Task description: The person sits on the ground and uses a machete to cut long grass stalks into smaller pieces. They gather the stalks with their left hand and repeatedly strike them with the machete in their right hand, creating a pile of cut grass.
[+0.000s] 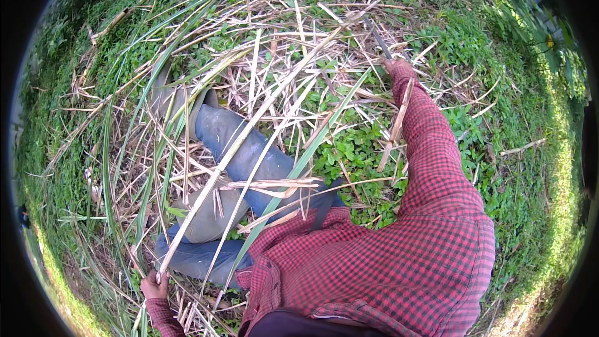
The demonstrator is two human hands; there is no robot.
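My left hand [154, 286] is closed around the lower end of a long pale cane stalk [219, 167], at the lower left. The stalk slants up across my bent legs to the top middle, where its far end lies among cut pieces. Stretched far forward, my right hand [397, 66] grips a dark, narrow-bladed knife [377, 37], its handle mostly hidden by the fingers. The blade points up and left, close to the stalk's far end; I cannot tell whether they touch. A long green leaf [315, 143] crosses beside the stalk.
Dry cut strips [240, 84] litter the ground around my legs. Long green and yellow stalks [206, 9] arch across the left and far side. Low leafy plants [349, 162] grow between my legs and right arm. My jeans [249, 146] and boots [165, 97] lie under some stalks.
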